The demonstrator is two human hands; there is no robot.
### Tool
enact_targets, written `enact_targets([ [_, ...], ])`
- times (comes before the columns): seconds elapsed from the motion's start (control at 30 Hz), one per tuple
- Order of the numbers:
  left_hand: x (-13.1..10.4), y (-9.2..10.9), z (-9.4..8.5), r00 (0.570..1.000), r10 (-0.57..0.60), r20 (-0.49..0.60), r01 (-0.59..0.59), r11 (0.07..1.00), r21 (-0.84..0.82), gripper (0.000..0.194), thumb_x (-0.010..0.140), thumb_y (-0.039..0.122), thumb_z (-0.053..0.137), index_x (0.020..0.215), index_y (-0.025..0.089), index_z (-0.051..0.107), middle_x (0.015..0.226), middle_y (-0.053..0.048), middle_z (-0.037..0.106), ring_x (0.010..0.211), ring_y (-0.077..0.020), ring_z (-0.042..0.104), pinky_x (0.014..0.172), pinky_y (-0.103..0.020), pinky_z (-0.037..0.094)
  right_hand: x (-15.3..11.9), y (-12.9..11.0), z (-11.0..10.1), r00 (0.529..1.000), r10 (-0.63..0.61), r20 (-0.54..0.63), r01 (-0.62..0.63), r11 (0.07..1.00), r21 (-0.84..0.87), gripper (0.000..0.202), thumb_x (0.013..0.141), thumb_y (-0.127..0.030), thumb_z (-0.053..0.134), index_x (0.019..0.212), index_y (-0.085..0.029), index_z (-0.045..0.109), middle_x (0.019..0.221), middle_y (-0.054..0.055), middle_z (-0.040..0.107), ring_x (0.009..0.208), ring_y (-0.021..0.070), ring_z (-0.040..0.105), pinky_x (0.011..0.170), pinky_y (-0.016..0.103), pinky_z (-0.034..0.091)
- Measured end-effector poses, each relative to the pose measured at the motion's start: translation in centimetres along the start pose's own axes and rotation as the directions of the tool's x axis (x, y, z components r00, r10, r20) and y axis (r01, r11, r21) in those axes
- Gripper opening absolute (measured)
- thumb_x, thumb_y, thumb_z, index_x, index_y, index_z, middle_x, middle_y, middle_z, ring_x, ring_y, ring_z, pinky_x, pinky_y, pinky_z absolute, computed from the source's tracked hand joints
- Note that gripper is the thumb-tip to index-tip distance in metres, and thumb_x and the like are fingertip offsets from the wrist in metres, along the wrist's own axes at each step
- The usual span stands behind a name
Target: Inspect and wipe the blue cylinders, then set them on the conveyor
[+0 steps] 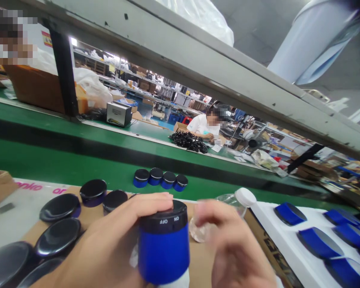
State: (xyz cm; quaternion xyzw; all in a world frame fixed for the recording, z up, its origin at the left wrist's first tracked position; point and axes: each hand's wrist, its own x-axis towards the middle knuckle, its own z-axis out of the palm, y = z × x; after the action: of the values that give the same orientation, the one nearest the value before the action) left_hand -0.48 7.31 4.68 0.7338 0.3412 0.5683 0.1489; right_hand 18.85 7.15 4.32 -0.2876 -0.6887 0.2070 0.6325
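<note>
The left hand [105, 240] is clamped on a round blue cup-shaped thing with a shiny black top [164, 252], with fingers lying over the black top; the blue thing is low in the middle of the view, and the white words ON and OFF on its black band look upside down; a bit of something white [180, 280] shows just under it; the right hand [240, 248] is near the blue thing on the other side, with its fingers bent; that hand is blurry, so I cannot tell if it pinches anything; behind it a clear plastic bottle with a round white cap [234, 199] leans over; on the left are big round pieces with shiny black tops [58, 236], close to each other; farther back, four small blue round things with black tops [168, 180] make a row on the long green counter [108, 160]; on the right, a flat white tray [265, 212] holds more blue and black round pieces [319, 242]; far across, a person in a white shirt [202, 124] is at a counter, just beside a messy pile of black cords [189, 141].
</note>
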Motion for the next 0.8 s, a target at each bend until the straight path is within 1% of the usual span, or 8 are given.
enact_targets([
  [0.07, 0.1, 0.3, 0.0, 0.999, -0.018, -0.036, 0.020, 0.999, 0.036, 0.045, 0.088, 0.018, 0.057, 0.128, 0.039, 0.060, 0.131, 0.009, 0.072, 0.118, -0.0136, 0.070, 0.106, -0.014, 0.048, 1.1, -0.9, 0.7, 0.949, 0.284, 0.138, -0.301, 0.946, 0.119, 0.062, 0.090, -0.069, 0.058, 0.140, -0.033, 0.054, 0.133, 0.003, 0.068, 0.121, 0.0247, 0.066, 0.103, 0.035, 0.054],
  [0.13, 0.1, 0.2, -0.3, 0.999, -0.031, -0.014, 0.031, 1.000, -0.002, 0.043, 0.094, 0.016, 0.049, 0.126, 0.040, 0.065, 0.131, 0.010, 0.072, 0.122, -0.0132, 0.068, 0.108, -0.016, 0.048, 1.9, -2.0, 1.1, 0.774, 0.507, 0.378, -0.595, 0.787, 0.164, 0.075, 0.090, -0.061, 0.066, 0.153, -0.030, 0.039, 0.151, 0.005, 0.055, 0.136, 0.0235, 0.056, 0.113, 0.033, 0.045],
  [0.17, 0.2, 0.1, -0.5, 0.999, -0.030, 0.014, 0.031, 0.999, -0.030, 0.040, 0.095, 0.018, 0.051, 0.125, 0.040, 0.067, 0.129, 0.009, 0.073, 0.120, -0.0152, 0.070, 0.105, -0.019, 0.052, 2.3, -2.5, 1.1, 0.699, 0.544, 0.464, -0.677, 0.713, 0.183, 0.080, 0.089, -0.059, 0.069, 0.155, -0.029, 0.036, 0.155, 0.006, 0.051, 0.140, 0.0242, 0.053, 0.116, 0.035, 0.043],
  [0.23, 0.2, -0.3, -0.8, 0.997, -0.033, 0.065, 0.036, 0.998, -0.052, 0.037, 0.091, 0.026, 0.064, 0.125, 0.038, 0.068, 0.126, 0.005, 0.075, 0.113, -0.0220, 0.073, 0.098, -0.027, 0.060, 2.9, -3.2, 0.8, 0.627, 0.562, 0.539, -0.745, 0.634, 0.205, 0.081, 0.087, -0.058, 0.069, 0.155, -0.029, 0.035, 0.157, 0.005, 0.048, 0.144, 0.0268, 0.047, 0.119, 0.041, 0.039],
  [0.3, 0.2, -0.6, -1.0, 0.995, -0.052, 0.090, 0.055, 0.998, -0.037, 0.048, 0.083, 0.032, 0.077, 0.130, 0.036, 0.066, 0.128, 0.001, 0.074, 0.112, -0.0272, 0.074, 0.096, -0.033, 0.063, 3.3, -3.3, 0.5, 0.617, 0.557, 0.556, -0.760, 0.605, 0.237, 0.074, 0.090, -0.055, 0.067, 0.153, -0.030, 0.039, 0.154, 0.004, 0.052, 0.145, 0.0282, 0.046, 0.119, 0.045, 0.038],
  [0.43, 0.1, -0.8, -0.9, 0.996, -0.039, 0.080, 0.042, 0.999, -0.033, 0.041, 0.089, 0.031, 0.068, 0.129, 0.040, 0.066, 0.130, 0.005, 0.073, 0.115, -0.0241, 0.073, 0.102, -0.032, 0.059, 3.0, -2.5, 0.5, 0.631, 0.495, 0.597, -0.768, 0.511, 0.386, 0.063, 0.089, -0.047, 0.071, 0.145, -0.034, 0.046, 0.152, 0.001, 0.054, 0.144, 0.0251, 0.047, 0.120, 0.041, 0.037],
  [0.6, -0.3, -1.9, -1.0, 0.997, -0.057, 0.059, 0.057, 0.998, -0.010, 0.039, 0.086, 0.029, 0.069, 0.124, 0.038, 0.070, 0.126, 0.006, 0.075, 0.110, -0.0233, 0.075, 0.093, -0.022, 0.062, 1.8, -1.1, 1.0, 0.659, 0.441, 0.609, -0.743, 0.507, 0.437, 0.091, 0.072, -0.021, 0.086, 0.148, -0.042, 0.042, 0.157, -0.006, 0.047, 0.145, 0.0231, 0.046, 0.119, 0.035, 0.036],
  [0.8, 0.0, -2.1, -1.2, 0.995, -0.074, 0.070, 0.077, 0.997, -0.033, 0.040, 0.097, 0.020, 0.046, 0.123, 0.038, 0.071, 0.127, 0.007, 0.075, 0.114, -0.0193, 0.073, 0.099, -0.024, 0.059, 2.2, -2.1, 1.1, 0.673, 0.430, 0.602, -0.734, 0.488, 0.473, 0.069, 0.086, -0.036, 0.078, 0.146, -0.041, 0.045, 0.156, -0.005, 0.049, 0.143, 0.0239, 0.048, 0.119, 0.038, 0.037],
])
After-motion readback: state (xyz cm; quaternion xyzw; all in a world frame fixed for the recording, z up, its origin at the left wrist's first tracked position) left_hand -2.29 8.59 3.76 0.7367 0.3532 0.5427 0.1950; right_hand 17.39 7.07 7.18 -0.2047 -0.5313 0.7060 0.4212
